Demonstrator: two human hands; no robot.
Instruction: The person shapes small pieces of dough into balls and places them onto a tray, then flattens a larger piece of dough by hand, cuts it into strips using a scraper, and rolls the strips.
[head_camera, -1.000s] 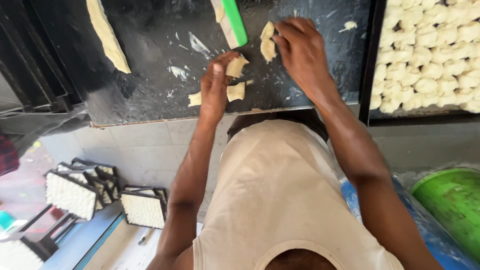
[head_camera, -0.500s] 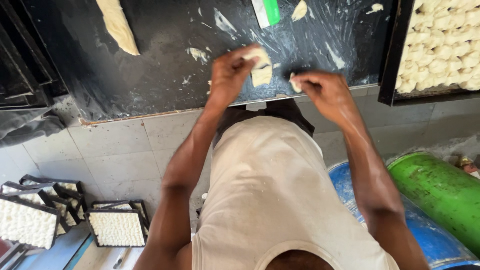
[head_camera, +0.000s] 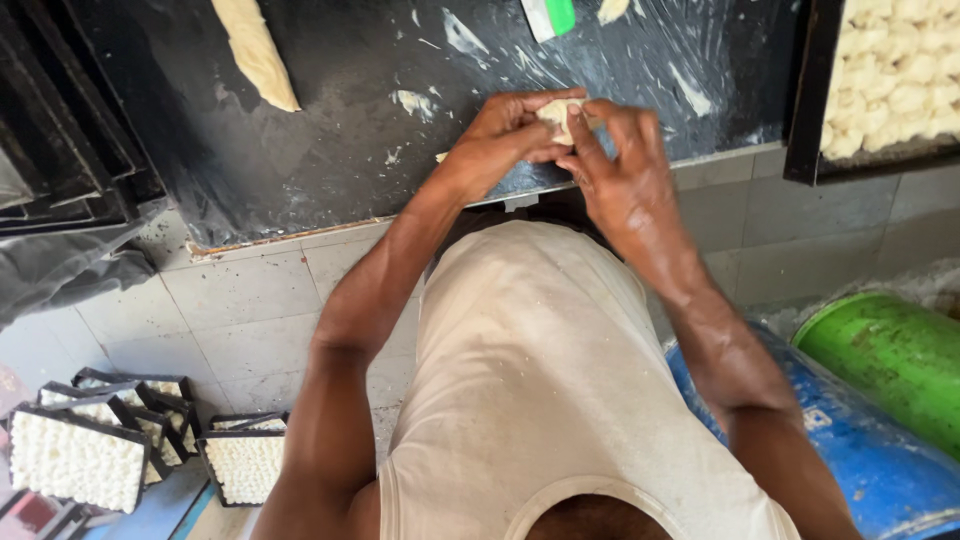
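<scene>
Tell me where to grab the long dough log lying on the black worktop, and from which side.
Grip the dough log near the middle of the part in view, fingers across its narrow width, coming from above. It lies flat on the black worktop with bare surface on both long sides, away from the left hand and right hand. Its far end is out of frame.

Small pale cream lump of soft dough (head_camera: 560, 115) — one piece, mostly hidden, only a narrow strip of its top face showing. Surface matte, slightly floured, shape irregular. Position: at twelve o'clock from the person's chest, over the near edge of the black, flour-smeared worktop (head_camera: 350, 150). Pinched between the fingers of the left hand (head_camera: 500, 135) at its nine o'clock and the right hand (head_camera: 620, 165) at its four o'clock — raised off the surface or resting on it, cannot be told.
</scene>
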